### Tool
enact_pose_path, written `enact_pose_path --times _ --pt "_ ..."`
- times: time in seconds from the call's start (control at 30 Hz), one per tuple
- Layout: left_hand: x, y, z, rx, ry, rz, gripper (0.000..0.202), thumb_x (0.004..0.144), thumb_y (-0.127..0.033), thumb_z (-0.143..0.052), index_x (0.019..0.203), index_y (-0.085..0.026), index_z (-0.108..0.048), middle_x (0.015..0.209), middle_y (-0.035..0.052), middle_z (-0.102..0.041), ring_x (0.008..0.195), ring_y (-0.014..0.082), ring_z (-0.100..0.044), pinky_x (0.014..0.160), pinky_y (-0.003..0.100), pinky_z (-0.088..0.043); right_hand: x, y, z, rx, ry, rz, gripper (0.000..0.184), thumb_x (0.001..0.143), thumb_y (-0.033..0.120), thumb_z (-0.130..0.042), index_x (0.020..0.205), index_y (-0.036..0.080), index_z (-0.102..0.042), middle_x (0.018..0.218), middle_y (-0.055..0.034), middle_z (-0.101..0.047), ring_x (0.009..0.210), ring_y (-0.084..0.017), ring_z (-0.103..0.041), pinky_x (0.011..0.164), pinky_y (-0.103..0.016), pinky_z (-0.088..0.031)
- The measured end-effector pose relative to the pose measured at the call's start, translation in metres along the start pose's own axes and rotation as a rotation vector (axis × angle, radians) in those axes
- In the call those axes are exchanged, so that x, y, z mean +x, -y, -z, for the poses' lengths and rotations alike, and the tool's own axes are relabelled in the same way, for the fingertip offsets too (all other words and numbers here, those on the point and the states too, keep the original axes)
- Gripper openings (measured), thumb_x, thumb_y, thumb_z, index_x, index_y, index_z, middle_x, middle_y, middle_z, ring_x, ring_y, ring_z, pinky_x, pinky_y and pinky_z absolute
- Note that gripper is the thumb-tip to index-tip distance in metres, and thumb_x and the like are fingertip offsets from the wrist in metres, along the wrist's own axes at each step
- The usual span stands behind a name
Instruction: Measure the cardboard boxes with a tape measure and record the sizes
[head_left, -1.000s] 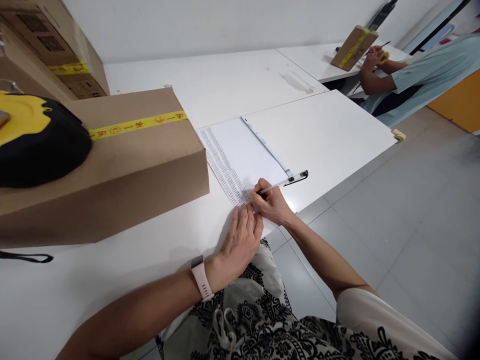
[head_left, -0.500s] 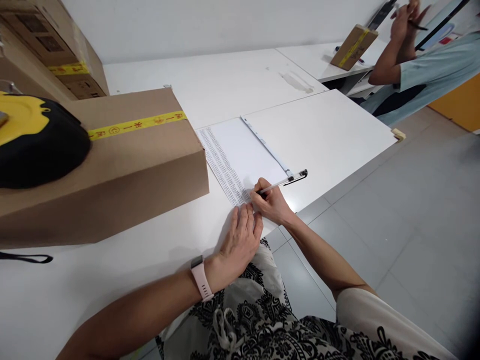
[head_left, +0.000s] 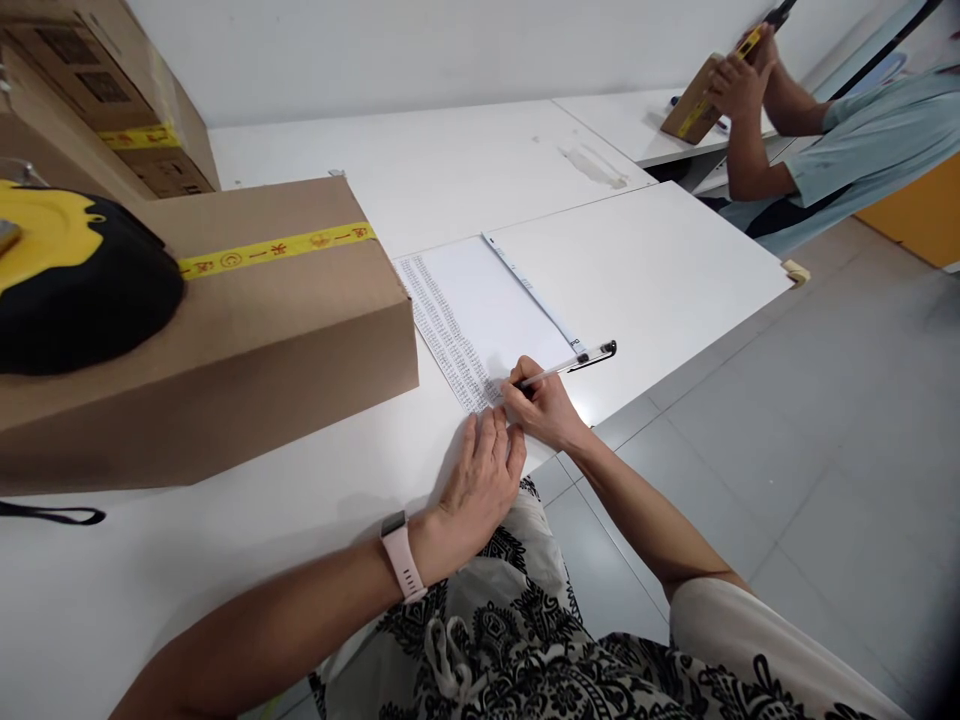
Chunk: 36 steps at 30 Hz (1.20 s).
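Observation:
A clear-barrelled pen (head_left: pixel 562 369) with a dark grip and black end is pinched in my right hand (head_left: pixel 546 408). Its tip is hidden by my fingers at the near edge of a white sheet of paper (head_left: pixel 499 300). Small handwritten-looking marks in rows fill the sheet's left side, too fine to read. My left hand (head_left: pixel 484 480) lies flat with fingers stretched out, the fingertips on the paper's near end. A pale pink watch (head_left: pixel 403 558) is on my left wrist. Along the paper's right edge runs a narrow printed strip (head_left: pixel 532 292).
Left of the paper stands a cardboard box (head_left: pixel 300 290) with yellow tape, bearing a yellow-black tape measure (head_left: pixel 82 280). More boxes (head_left: pixel 112 90) stand behind. On the right, a co-worker (head_left: pixel 862 150) handles a small taped box (head_left: pixel 686 108). The white table (head_left: pixel 660 260) ends at the right.
The co-worker's hands have come down to the small box, with a yellow and black object there now. My hands and the pen look nearly unchanged.

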<state>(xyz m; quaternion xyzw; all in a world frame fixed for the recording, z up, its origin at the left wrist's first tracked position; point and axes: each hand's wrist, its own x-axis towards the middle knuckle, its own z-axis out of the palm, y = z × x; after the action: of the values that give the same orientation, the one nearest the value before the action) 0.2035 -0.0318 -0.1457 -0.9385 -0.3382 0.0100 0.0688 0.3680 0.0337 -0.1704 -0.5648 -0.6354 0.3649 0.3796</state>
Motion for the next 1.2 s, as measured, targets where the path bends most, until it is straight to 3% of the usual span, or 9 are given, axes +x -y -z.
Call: enact_pose_path --times 0.47,1.2 --pt "0.0003 0.0001 0.0014 -0.007 0.026 0.006 0.056 0.096 -0.019 -0.044 0.148 0.003 -0.042 0.149 0.0298 -0.048 0.141 0.0376 -0.045 0.119 0.052 -0.036 -0.0002 0.0017 0.0012 0.000 0.008 0.017 0.023 0.088 0.027 -0.056 0.072 0.023 -0.041 0.057 0.0075 -0.037 0.051 -0.009 -0.032 0.050 -0.027 -0.027" --pt "-0.0001 -0.0015 -0.0059 0.018 -0.030 0.003 0.057 0.095 -0.020 -0.047 0.147 0.004 -0.043 0.147 0.0321 -0.049 0.139 0.0390 -0.048 0.116 0.054 -0.038 0.0000 -0.0031 0.0003 0.005 -0.014 0.002 0.021 0.089 0.026 -0.055 0.073 0.023 -0.041 0.058 0.0073 -0.038 0.053 -0.010 -0.034 0.051 -0.027 -0.028"
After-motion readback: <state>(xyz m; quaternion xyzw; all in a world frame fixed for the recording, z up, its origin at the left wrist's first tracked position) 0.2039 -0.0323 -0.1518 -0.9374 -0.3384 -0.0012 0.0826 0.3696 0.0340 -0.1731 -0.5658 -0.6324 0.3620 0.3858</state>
